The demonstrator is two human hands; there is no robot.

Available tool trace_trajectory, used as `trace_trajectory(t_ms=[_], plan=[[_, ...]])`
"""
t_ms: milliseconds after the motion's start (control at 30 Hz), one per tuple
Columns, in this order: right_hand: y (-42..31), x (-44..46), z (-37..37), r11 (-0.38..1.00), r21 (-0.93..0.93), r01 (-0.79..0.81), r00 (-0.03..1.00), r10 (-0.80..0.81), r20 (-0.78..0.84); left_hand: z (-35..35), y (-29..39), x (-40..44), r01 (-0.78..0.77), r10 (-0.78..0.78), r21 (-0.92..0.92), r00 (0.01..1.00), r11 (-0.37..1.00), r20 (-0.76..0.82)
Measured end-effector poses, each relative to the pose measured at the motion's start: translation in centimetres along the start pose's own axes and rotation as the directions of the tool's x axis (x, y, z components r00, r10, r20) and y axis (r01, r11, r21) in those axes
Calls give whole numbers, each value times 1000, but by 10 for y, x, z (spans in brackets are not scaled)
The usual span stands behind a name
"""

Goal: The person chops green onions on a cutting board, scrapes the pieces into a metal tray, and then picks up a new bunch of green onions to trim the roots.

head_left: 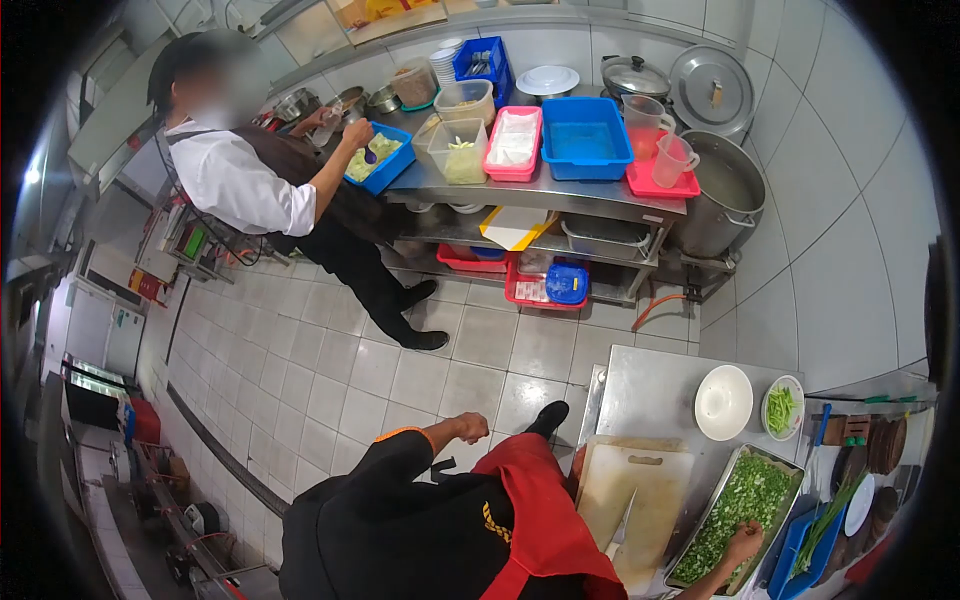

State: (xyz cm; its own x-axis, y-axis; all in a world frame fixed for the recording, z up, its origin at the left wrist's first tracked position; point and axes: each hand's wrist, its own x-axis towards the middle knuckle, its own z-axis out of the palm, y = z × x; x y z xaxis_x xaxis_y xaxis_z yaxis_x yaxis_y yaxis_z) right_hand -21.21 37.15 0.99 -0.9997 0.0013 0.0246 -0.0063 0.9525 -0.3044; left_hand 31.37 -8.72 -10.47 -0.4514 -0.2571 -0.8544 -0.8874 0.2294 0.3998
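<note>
My left hand hangs over the tiled floor at the centre, its fingers curled in a loose fist with nothing seen in it. At the lower right, my right hand touches chopped greens in a metal tray, its fingers drawn together on some of them. Beside the tray, a knife lies on a pale cutting board. Behind these stand a white bowl and a smaller bowl of cut green pieces.
A co-worker in a white shirt stands at the upper left, holding a spoon over a blue tub. Tubs and jugs crowd a steel table. A large pot stands at its right. Long greens lie at the far right.
</note>
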Motion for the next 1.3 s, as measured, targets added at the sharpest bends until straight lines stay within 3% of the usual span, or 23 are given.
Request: trace_trajectory(t_ms=[133, 167, 233, 300, 467, 567, 633, 733, 833, 933, 1000, 1300], plan=[[23, 9, 13, 998, 26, 52, 999, -53, 14, 1, 1, -9, 105, -106, -115, 994, 988, 1], [32, 12, 20, 998, 23, 52, 999, -52, 15, 1, -1, -5, 66, -65, -53, 998, 996, 13], [40, 13, 26, 971, 195, 134, 990, -123, -68, -3, 3, -7, 24, -25, 7, 999, 1000, 29], [31, 8, 20, 978, 174, 116, 992, -106, -62, -5, 14, -10, 78, -77, -116, 997, 990, 17], [5, -2, 3, 988, 132, 75, 997, -73, -17, -7, 20, -1, 51, -51, -185, 999, 981, 3], [16, 2, 10, 970, 243, -8, 999, -4, 51, -5, 18, 2, 29, -29, -177, 1000, 984, 3], [32, 12, 19, 940, 337, 59, 996, -80, 48, -6, 19, 1, 28, -28, -176, 1000, 984, -1], [10, -7, 3, 965, 226, 135, 991, -131, -31, -8, 20, -8, 3, -4, -144, 1000, 990, -4], [-7, -20, -13, 970, 215, 110, 993, -116, 13, -9, 15, -10, 85, -81, -247, 996, 965, 28], [21, -7, 4, 972, 208, 109, 994, -111, -1, -6, 3, -7, 34, -25, -206, 999, 978, 47], [23, -10, 3, 976, 199, 90, 995, -96, 20, -5, 3, -10, 113, -106, -395, 994, 912, 39], [18, -12, 4, 971, 215, 102, 994, -106, 6, -12, 17, -25, 148, -132, -595, 989, 790, 71]])
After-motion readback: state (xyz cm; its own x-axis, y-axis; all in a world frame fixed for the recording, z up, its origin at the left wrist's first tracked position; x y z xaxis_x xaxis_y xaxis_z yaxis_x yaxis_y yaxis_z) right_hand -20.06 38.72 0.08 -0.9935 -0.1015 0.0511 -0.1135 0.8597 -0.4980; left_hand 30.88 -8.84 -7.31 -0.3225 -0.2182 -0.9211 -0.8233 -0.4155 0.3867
